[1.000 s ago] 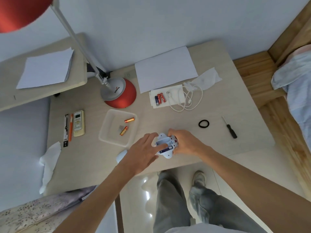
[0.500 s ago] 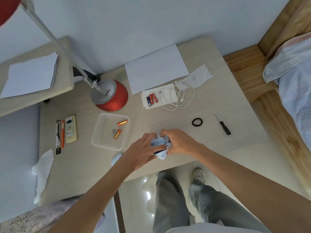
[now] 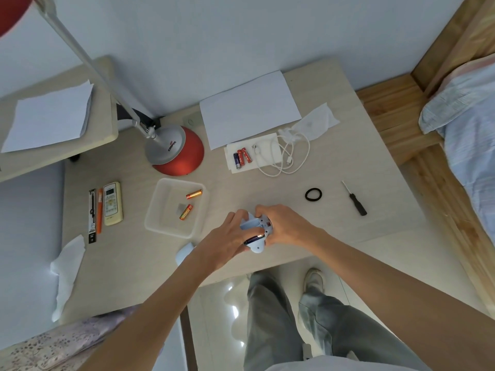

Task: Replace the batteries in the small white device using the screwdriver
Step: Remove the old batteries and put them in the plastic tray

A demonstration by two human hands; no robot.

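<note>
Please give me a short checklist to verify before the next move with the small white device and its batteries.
1. Device held steady: ok; left hand and right hand both grip the small white device.
2. Compartment open: ok; a dark battery shows in it.
3. That battery fully seated: cannot tell.
4. More batteries at hand: ok; three batteries lie on the tissue.
5. Tool ready: ok; the screwdriver lies free on the table, to the right.

One white device, one screwdriver, two orange batteries, three red-blue batteries, one tray
</note>
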